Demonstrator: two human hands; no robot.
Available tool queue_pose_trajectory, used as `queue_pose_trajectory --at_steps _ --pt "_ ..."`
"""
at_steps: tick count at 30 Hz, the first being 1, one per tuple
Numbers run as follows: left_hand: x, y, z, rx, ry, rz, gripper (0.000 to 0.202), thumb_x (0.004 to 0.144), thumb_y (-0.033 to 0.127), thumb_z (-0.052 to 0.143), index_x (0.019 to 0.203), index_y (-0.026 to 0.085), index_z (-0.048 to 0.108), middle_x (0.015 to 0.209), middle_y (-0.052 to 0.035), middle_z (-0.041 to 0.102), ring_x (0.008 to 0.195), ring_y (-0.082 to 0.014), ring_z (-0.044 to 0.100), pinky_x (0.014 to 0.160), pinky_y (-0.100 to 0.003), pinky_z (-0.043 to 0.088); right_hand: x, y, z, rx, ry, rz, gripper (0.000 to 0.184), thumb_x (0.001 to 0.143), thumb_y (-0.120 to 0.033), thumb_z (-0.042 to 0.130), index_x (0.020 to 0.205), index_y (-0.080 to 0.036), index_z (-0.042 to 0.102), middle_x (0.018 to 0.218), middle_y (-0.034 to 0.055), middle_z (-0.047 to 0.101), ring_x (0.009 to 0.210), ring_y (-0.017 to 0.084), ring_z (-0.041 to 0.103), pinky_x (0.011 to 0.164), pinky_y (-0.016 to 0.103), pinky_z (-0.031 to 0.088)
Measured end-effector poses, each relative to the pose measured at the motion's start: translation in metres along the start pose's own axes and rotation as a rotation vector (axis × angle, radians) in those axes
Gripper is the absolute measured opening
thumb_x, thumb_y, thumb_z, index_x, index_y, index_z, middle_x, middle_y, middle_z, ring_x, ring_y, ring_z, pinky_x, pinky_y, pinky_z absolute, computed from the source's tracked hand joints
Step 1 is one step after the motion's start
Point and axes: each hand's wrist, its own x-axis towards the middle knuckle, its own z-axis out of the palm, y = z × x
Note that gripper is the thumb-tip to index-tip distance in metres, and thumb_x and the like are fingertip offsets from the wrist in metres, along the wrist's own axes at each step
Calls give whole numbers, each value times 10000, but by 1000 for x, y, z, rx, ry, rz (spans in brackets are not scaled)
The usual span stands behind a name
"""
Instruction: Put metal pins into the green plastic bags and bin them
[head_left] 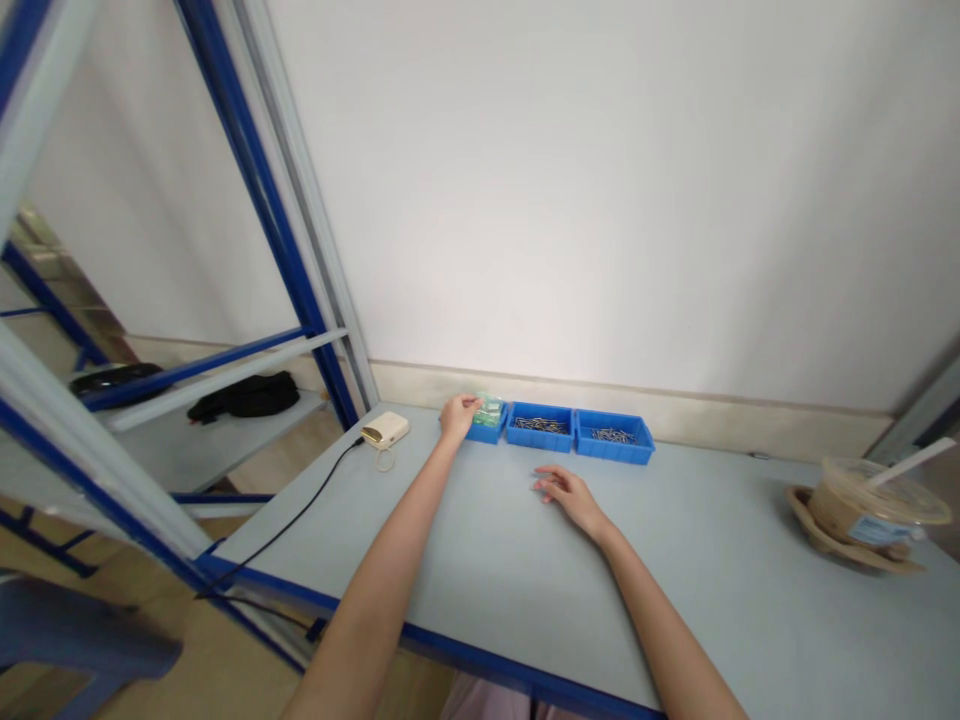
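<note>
My left hand (459,415) reaches over the left blue bin, its thumb and fingers pinched at the edge of a clear and green plastic bag (490,408). Part of that bin (486,434) is hidden behind the hand. Beside it stand a middle blue bin (538,439) with thin metal screws or pins (541,425) inside and a right blue bin (615,450) with similar silvery pieces (613,436). In front of these two bins, my right hand (566,492) is just over the table, fingers apart and holding nothing.
A cream-coloured device (385,429) with a loop strap and black cable (304,520) lies on the grey table (510,590) at left. At right, a plastic cup with a straw (870,500) sits in a cardboard holder (817,535). Blue metal framing (255,170) borders the left side.
</note>
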Motion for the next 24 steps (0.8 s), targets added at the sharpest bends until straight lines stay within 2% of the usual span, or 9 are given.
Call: queue_pose_trajectory --at_steps 3,5,7,10,12,15,18,21,24 --pt "6 1 -1 121 35 5 226 678 252 678 878 154 642 904 -94 647 981 -256 542 862 -357 371 1 4 -2 -12 -19 -7 348 720 -377 571 974 -140 605 847 71 658 638 144 600 727 324 456" --pt "-2 4 -1 189 94 39 418 667 213 689 1066 162 574 1053 -115 594 1090 -278 460 924 -393 310 2 7 -2 3 -27 -7 362 720 -391 568 972 -133 603 843 74 659 641 145 604 730 323 461" --pt "-14 8 -3 293 197 131 541 724 252 644 1220 163 448 1158 -132 520 1123 -275 418 937 -396 290 2 8 0 -12 8 -11 357 730 -385 546 974 -128 595 816 69 659 618 141 596 725 325 461" --pt "-37 9 -15 396 367 250 447 832 335 501 1223 140 410 1162 -136 492 1080 -258 431 916 -377 303 -5 5 4 -105 117 -42 317 750 -348 491 955 -129 596 765 56 654 605 145 581 712 325 453" --pt "-55 2 -24 386 431 269 372 867 340 429 1176 135 437 1143 -131 498 1062 -252 437 905 -370 309 -15 3 6 -162 196 -68 296 755 -326 462 933 -136 603 769 57 650 666 164 588 727 328 450" --pt "-85 -19 -33 358 440 297 328 876 323 399 1140 135 453 1113 -123 509 1059 -253 436 898 -372 312 -38 3 5 -288 343 -99 270 750 -269 426 901 -152 616 880 76 642 827 190 583 802 344 435" --pt "-108 -42 -35 339 409 291 329 860 306 412 1128 117 451 1095 -130 511 1038 -266 446 876 -384 331 -64 6 6 -541 384 -159 274 745 -216 428 932 -176 623 1031 79 601 994 205 525 907 373 381" --pt "-116 -55 -35 306 408 245 320 834 267 430 1111 106 454 1089 -142 508 1040 -280 447 867 -398 344 -80 7 13 -775 345 -198 310 766 -216 456 1045 -191 589 1141 80 548 1101 208 457 972 383 330" --pt "-111 -58 -35 252 415 195 336 811 249 442 1114 103 456 1109 -154 504 1061 -298 443 875 -422 348 -83 4 21 -929 334 -180 344 796 -234 458 1122 -166 546 1220 103 498 1167 216 404 997 380 306"
